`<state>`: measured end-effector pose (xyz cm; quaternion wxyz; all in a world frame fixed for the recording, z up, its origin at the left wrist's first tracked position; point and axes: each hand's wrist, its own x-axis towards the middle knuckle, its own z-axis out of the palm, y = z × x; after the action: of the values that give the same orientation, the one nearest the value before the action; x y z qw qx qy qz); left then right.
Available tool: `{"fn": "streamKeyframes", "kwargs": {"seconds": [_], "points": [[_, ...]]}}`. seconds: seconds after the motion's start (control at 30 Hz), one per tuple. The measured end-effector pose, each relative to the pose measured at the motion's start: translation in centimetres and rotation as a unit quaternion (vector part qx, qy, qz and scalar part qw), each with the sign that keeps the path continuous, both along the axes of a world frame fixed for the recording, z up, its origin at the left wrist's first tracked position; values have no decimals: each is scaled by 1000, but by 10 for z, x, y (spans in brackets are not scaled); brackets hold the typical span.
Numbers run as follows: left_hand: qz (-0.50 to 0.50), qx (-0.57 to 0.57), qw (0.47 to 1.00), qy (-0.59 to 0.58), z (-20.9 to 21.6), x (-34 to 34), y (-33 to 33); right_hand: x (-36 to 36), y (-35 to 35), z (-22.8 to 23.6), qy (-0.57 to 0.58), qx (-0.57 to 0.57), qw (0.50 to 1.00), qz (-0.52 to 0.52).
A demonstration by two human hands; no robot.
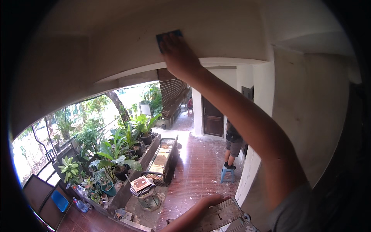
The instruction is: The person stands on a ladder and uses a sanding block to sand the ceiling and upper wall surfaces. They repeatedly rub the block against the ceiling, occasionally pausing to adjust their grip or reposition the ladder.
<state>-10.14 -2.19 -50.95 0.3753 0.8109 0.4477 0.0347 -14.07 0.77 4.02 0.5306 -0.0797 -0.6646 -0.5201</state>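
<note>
Raised high in front of me, my right hand [177, 54] presses a dark blue, square, flat piece that looks like sandpaper [170, 34] against the plastered beam [127, 42]. Its fingers lie over the piece, so only the upper and left edges show. Low in the view, my left hand [210, 202] is closed on the edge of a worn metal ladder's top [224, 216]. The fingertips there are partly hidden. A pale edge [232, 60] runs along the beam's underside, below my right hand.
Below, a person [234, 145] stands on a blue stool [227, 174] beside the wall. White flecks dot the red tiled floor [193, 166]. Left are potted plants [119, 162], a bench [160, 160] and a small glass-sided table [148, 201] with items on top. A pillar [262, 100] rises right.
</note>
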Motion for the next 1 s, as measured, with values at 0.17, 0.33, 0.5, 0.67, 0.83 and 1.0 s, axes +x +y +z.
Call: {"fn": "streamKeyframes", "kwargs": {"seconds": [0.17,0.33,0.5,0.67,0.83,1.0], "points": [[16,-17,999,40,26,3,-13,6,-7,-4,1,1,999,-48],[23,-26,999,31,33,8,-17,10,-2,-10,-12,33,999,-4],[28,-35,999,28,30,7,-16,16,17,-19,-15,77,997,14],[31,-40,998,28,29,9,-14,21,21,-17,-41,83,996,19],[35,-47,998,30,29,11,-15,19,1,-12,-44,35,998,6],[42,-52,998,21,35,7,-18,22,-12,-16,-44,10,999,13]]}}
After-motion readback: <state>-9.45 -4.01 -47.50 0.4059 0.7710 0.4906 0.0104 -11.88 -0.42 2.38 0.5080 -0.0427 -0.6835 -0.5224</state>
